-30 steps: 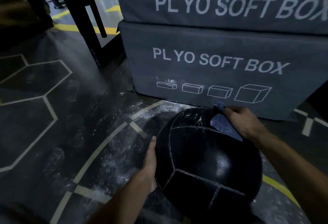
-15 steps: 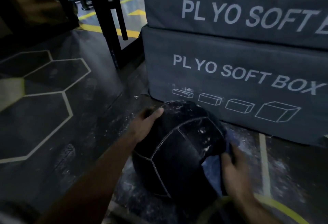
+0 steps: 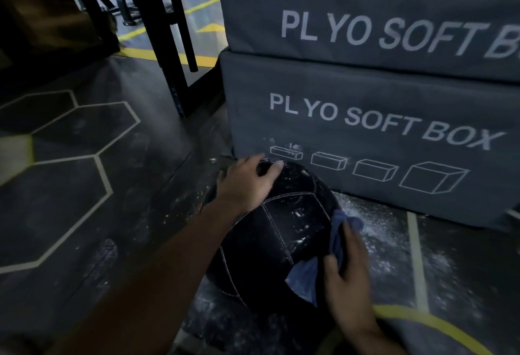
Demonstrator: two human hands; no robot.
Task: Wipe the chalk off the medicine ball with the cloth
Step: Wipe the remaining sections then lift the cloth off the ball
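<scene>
A black medicine ball [image 3: 270,239] with pale stitched seams rests on the dark gym floor. White chalk smears show on its upper right panels. My left hand [image 3: 247,183] lies flat over the ball's top left, fingers spread against it. My right hand [image 3: 347,273] presses a blue cloth [image 3: 305,277] against the ball's right side, with part of the cloth bunched above my fingers and part hanging below my thumb.
Two stacked grey plyo soft boxes [image 3: 365,118] stand right behind the ball. Chalk dust [image 3: 374,228] is scattered on the floor to the right. Black rack legs [image 3: 166,45] rise at the back left. Hexagon and yellow lines mark the floor [image 3: 70,191].
My left hand went from the ball's left side to its top. My right hand brought the cloth from the top down the right side. The ball turned, showing chalky panels.
</scene>
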